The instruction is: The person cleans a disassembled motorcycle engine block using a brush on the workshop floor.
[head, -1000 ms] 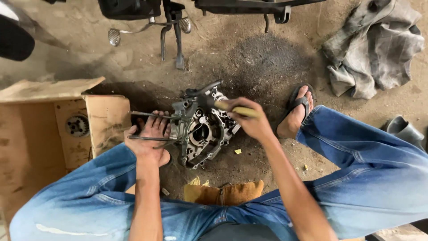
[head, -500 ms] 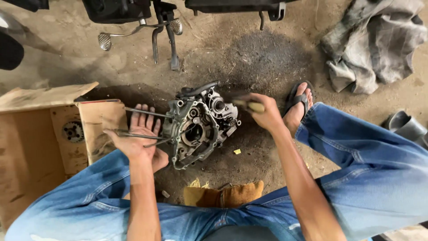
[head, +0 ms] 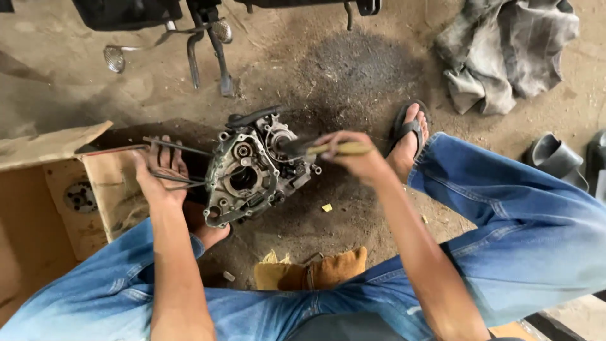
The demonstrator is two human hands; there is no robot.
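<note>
Grey, oil-stained metal makes up the engine case [head: 252,170], which sits on the dirty concrete floor [head: 353,69] between the person's spread knees, its open face with round bores and bolt holes turned upward. Long thin studs [head: 173,146] stick out of its left side. The left hand [head: 159,173] lies among these studs, fingers spread and curled loosely about them, bracing the case. The right hand [head: 350,155] is closed around the pale wooden handle of a tool [head: 322,148], whose dark metal end touches the upper right part of the case; the handle is blurred.

Just left of the case stands an open cardboard box [head: 69,189], its flap close behind the left hand. A tan leather glove [head: 312,273] lies crumpled on the floor near the person's lap. Beyond the right hand a foot in a black sandal [head: 410,129] rests on the floor. A dark oily patch spreads behind the case. Farther off lie a rumpled grey rag [head: 505,50] and motorcycle foot pegs and a stand [head: 208,47]. Faded blue jeans [head: 517,215] frame both sides.
</note>
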